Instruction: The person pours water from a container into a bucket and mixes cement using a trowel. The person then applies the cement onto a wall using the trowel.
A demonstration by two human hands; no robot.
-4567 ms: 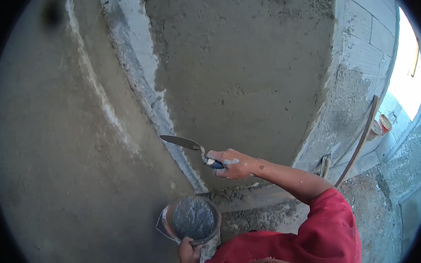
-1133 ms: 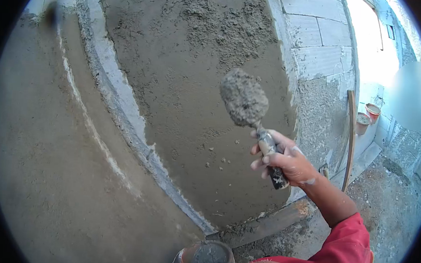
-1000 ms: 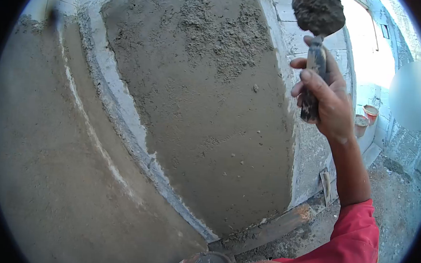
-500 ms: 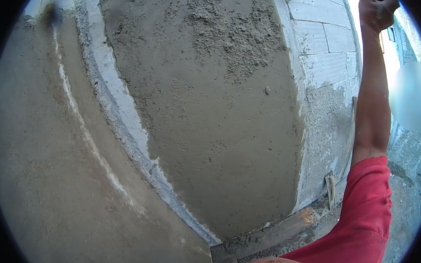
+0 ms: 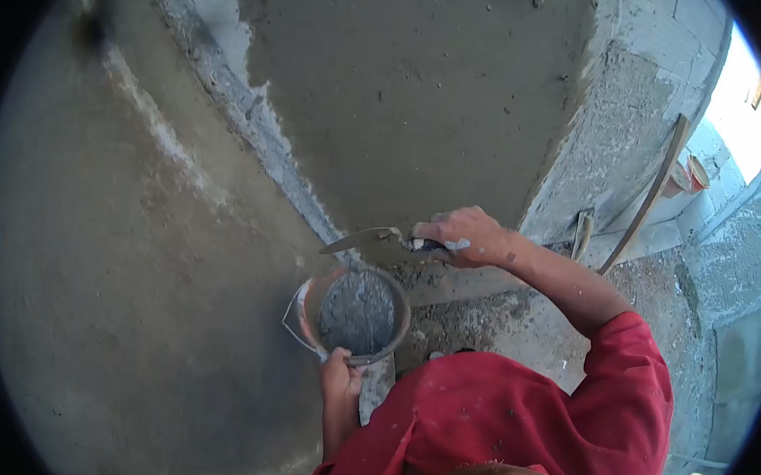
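My right hand [image 5: 469, 238] is closed around the handle of a pointed trowel [image 5: 359, 239]. The trowel's blade reaches left, seen nearly edge-on, above the far rim of a bucket [image 5: 404, 316]. Wet grey mortar [image 5: 357, 309] fills much of the bucket's inside. My left hand [image 5: 340, 376] grips the bucket's near rim, thumb over the edge, with the other fingers partly hidden. A wire handle [image 5: 295, 328] hangs out on the bucket's left side.
Smeared mortar covers the wall panel [image 5: 406, 108] ahead and the wall surface [image 5: 132, 309] at left, with a pale strip [image 5: 265, 126] between them. At right, a long wooden board [image 5: 653, 193] leans near a small float [image 5: 582, 235] and stacked buckets [image 5: 696, 174].
My right arm has come down from the upper right to above the bucket. The view has tilted downward, bringing the bucket, trowel and my left hand into sight.
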